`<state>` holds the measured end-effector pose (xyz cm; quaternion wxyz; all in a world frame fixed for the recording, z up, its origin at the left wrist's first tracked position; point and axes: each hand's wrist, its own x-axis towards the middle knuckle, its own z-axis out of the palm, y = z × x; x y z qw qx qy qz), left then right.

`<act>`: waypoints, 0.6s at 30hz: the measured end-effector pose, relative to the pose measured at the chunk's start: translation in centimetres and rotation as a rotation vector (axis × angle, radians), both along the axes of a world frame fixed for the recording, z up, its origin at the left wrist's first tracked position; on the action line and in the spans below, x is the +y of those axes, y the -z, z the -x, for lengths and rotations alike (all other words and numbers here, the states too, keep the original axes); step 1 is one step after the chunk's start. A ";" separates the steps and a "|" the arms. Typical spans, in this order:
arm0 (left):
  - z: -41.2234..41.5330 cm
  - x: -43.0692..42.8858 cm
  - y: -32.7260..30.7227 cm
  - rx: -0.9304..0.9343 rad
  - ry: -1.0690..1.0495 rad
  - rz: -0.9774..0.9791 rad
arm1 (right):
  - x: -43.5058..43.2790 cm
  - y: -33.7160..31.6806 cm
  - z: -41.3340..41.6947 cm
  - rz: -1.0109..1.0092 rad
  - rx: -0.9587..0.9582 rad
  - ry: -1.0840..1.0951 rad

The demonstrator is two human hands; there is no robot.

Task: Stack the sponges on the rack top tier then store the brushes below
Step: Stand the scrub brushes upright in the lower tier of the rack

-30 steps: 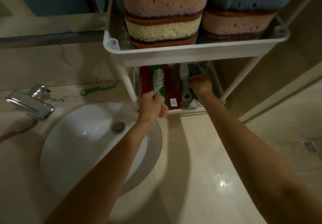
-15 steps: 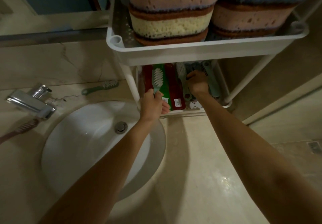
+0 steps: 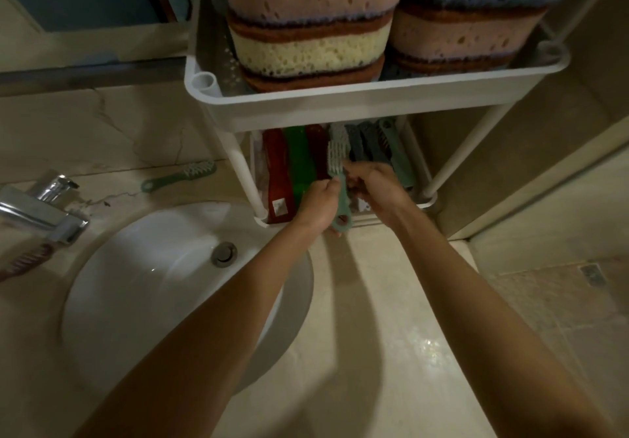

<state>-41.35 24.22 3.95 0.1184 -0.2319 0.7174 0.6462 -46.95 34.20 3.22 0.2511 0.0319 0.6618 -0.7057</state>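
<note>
Two stacks of sponges [image 3: 306, 28] fill the top tier of the white rack [image 3: 357, 103]. On the lower tier lie red and green brushes [image 3: 296, 161] at the left and several grey-green ones [image 3: 384, 151] at the right. My left hand [image 3: 320, 202] grips the handle of a green brush [image 3: 340, 178] with white bristles, held at the lower tier's front edge. My right hand [image 3: 377, 185] touches the same brush from the right, fingers curled at its neck.
Another green brush [image 3: 180, 175] lies on the counter left of the rack. A pink brush [image 3: 23, 260] sits at the far left by the chrome faucet [image 3: 41, 209]. The white sink [image 3: 163, 284] is below-left. The counter's edge and tiled floor are at the right.
My left hand carried the green brush to the right, across the red and green brushes. My right hand drew back from the grey-green brushes and met it at the front of the tier.
</note>
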 end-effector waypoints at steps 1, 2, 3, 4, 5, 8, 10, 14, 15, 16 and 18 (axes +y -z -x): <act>0.2 0.4 -0.1 -0.018 0.036 -0.009 | 0.4 0.0 0.2 0.041 -0.016 0.023; 0.4 0.7 -0.3 -0.024 0.067 -0.028 | 0.9 0.0 0.5 0.065 -0.030 0.037; 0.6 1.0 -0.4 -0.018 0.099 -0.042 | 1.3 0.0 0.8 0.070 -0.041 0.033; 0.9 1.0 -0.5 -0.009 0.140 -0.036 | 1.7 -0.1 1.1 0.077 -0.053 0.016; 1.1 1.1 -0.7 0.002 0.187 -0.022 | 2.0 -0.2 1.4 0.097 -0.067 -0.001; 1.9 0.9 -1.2 0.033 0.290 -0.021 | 2.5 -0.3 2.1 0.178 -0.119 0.006; 2.4 0.8 -1.4 0.049 0.319 -0.010 | 2.4 -0.3 2.5 0.204 -0.154 0.043; 3.3 0.1 -1.3 0.086 0.296 0.142 | 2.0 0.2 4.0 -0.011 -0.212 0.199; 3.5 -0.2 -1.1 0.130 0.270 0.243 | 1.8 0.3 4.5 -0.089 -0.205 0.239; 3.7 -0.5 -0.8 0.191 0.261 0.382 | 1.6 0.4 5.0 -0.145 -0.182 0.272; 3.8 -1.0 -0.2 0.307 0.328 0.692 | 0.8 0.6 5.9 -0.232 -0.096 0.309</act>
